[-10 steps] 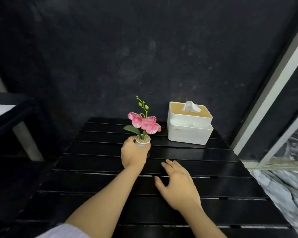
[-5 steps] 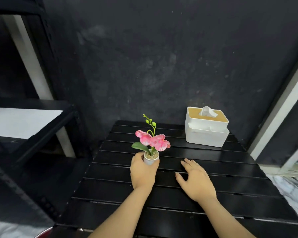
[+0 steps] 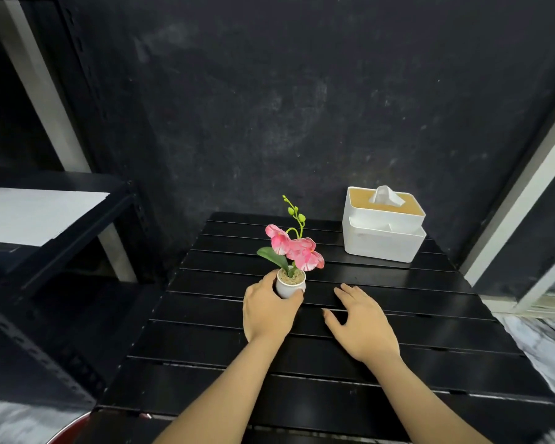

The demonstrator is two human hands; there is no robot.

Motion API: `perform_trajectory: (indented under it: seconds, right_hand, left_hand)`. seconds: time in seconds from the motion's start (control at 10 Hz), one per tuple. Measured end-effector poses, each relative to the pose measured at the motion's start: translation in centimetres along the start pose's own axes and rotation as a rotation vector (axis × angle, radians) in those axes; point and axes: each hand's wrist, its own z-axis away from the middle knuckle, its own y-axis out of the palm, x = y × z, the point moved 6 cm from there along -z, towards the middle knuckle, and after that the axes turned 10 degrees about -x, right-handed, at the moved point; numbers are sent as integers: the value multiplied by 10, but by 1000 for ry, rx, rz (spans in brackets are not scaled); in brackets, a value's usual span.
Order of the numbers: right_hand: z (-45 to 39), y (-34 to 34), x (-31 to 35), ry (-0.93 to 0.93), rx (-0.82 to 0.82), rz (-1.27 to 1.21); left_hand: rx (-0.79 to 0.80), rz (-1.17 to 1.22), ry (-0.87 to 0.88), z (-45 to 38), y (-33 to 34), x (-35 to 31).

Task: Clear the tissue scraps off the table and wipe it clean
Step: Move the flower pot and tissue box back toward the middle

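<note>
Left hand (image 3: 269,310) gripped the small white pot of pink artificial orchid (image 3: 290,285) on the black slatted table (image 3: 430,322).
Slats ran crosswise, bare and glossy; right hand (image 3: 362,325) lay flat, fingers spread (holding nothing).

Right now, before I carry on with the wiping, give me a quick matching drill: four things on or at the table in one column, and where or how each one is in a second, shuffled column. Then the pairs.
Things
1. left hand
2. right hand
3. flower pot
4. tissue box

States
A. stands at the far right corner of the table, a tissue sticking up from its top
B. fingers straight, spread flat on the slats
C. wrapped round a small white pot
D. upright near the table's middle, holds pink blooms

Pairs: 1-C, 2-B, 3-D, 4-A
</note>
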Motion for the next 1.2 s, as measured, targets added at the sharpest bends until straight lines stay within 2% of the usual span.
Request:
perform_trajectory:
  seconds: [0.5, 1.2]
  right_hand:
    - [1, 0, 0, -8, -7, 15]
    - [0, -1, 0, 1, -12, -6]
  left_hand:
    - [-55, -37, -28, 8, -4, -2]
    - [-110, 32, -36, 9, -9, -4]
